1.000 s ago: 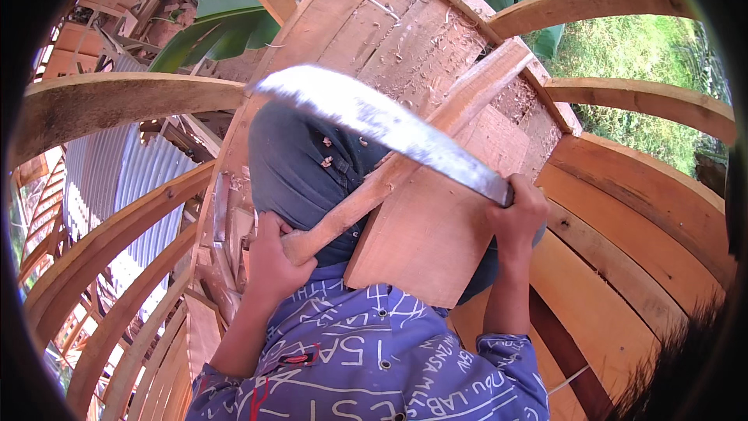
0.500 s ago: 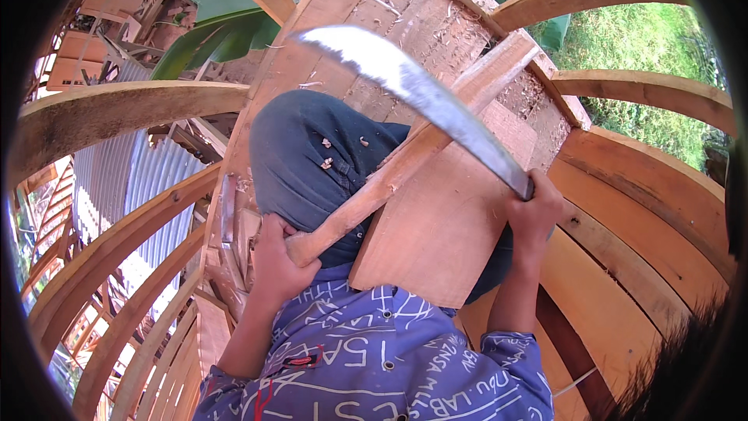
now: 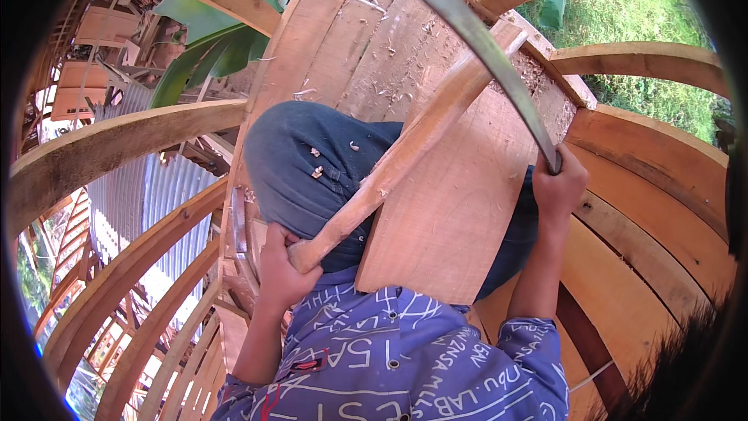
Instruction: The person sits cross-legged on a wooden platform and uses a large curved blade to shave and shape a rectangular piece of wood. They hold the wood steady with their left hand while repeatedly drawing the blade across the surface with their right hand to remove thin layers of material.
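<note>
My left hand (image 3: 287, 267) is closed around the near end of a wooden bar (image 3: 389, 169), which slants up to the right across my lap. In my right hand (image 3: 559, 179) is the dark handle of a machete (image 3: 499, 61). Its long curved blade rises to the upper left, above the far part of the bar, and its tip reaches the top rim of the picture. Under the bar lies a wide flat board (image 3: 448, 218), resting over my lap. Small wood chips (image 3: 316, 172) sit on my dark trousers.
Plank decking (image 3: 327, 54) strewn with shavings spreads ahead. Curved wooden ribs (image 3: 132, 129) stand along the left, and more ribs (image 3: 639, 62) at the upper right. Side planks (image 3: 647, 210) run along the right. A metal tool (image 3: 239, 222) lies left of my knee. Corrugated sheeting (image 3: 175, 195) shows beyond the ribs.
My right hand has moved right and up, lifting the machete. Its blade has turned more upright and away from the bar. My left hand keeps its grip on the bar.
</note>
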{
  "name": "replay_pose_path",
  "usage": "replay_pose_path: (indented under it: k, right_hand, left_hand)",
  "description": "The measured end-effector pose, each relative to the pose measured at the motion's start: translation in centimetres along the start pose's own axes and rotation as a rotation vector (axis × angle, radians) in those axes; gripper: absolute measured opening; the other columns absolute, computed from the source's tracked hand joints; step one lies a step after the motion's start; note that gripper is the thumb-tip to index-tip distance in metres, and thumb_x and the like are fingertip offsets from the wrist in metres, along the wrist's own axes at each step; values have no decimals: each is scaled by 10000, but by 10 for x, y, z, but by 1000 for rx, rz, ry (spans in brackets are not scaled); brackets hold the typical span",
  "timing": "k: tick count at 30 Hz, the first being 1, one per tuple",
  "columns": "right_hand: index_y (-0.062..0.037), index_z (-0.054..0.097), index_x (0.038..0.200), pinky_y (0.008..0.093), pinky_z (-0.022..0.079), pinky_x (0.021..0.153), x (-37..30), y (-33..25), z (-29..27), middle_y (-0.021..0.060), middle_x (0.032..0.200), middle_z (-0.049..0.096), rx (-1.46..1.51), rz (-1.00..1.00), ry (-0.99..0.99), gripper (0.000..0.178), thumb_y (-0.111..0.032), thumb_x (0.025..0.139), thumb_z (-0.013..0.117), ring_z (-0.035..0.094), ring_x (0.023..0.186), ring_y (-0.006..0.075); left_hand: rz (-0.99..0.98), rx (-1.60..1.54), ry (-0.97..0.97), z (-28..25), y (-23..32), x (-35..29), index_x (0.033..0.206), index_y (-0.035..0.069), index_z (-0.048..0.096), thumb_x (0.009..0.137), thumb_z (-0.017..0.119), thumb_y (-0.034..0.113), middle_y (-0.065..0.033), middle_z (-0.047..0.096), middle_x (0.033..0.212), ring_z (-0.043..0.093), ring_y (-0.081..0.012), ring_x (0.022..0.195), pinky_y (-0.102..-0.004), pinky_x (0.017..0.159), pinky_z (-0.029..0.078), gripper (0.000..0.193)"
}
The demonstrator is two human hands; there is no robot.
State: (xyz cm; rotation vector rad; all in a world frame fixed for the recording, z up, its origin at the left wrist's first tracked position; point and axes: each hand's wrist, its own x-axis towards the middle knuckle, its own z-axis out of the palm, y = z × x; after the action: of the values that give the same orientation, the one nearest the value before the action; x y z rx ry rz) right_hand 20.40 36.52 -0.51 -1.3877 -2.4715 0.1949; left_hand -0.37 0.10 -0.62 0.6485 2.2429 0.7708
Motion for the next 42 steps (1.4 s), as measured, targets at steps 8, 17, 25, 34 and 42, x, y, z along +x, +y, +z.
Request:
replay_pose_path:
  k: [8,17,25,34,42]
  right_hand:
    - [-64,571,664,430,436,538,15,-40,12,125,614,589,8,-206,-34,181,-173,739,694,599,585,323]
    - [-60,602,702,442,466,572,12,-25,11,129,669,620,63,-123,-83,85,-129,692,650,620,628,344]
    - [-85,625,699,442,463,572,41,6,30,128,659,615,-19,-37,-30,86,-146,722,680,618,627,344]
    - [-86,575,652,396,426,548,26,-24,24,83,616,568,162,-335,24,148,-154,709,694,595,601,274]
    - [-108,639,697,422,466,565,36,25,32,123,654,629,-20,83,40,84,-185,680,668,624,626,335]
  left_hand:
    - [-23,11,25,-2,5,-3,918,29,431,572,707,104,-94,493,758,508,-218,688,-321,676,445,449]
    - [-5,13,53,3,2,-1,912,26,432,553,690,105,-83,451,744,476,-207,684,-313,669,432,448]
    - [-70,-19,42,4,8,0,907,32,430,552,707,114,-87,470,757,486,-215,694,-334,680,435,458]
    - [-61,-28,16,0,-8,-2,907,31,445,546,689,106,-97,449,784,468,-238,732,-337,698,413,442]
    - [-82,29,14,2,-13,-5,922,29,435,554,664,95,-91,445,827,457,-230,793,-347,744,404,438]
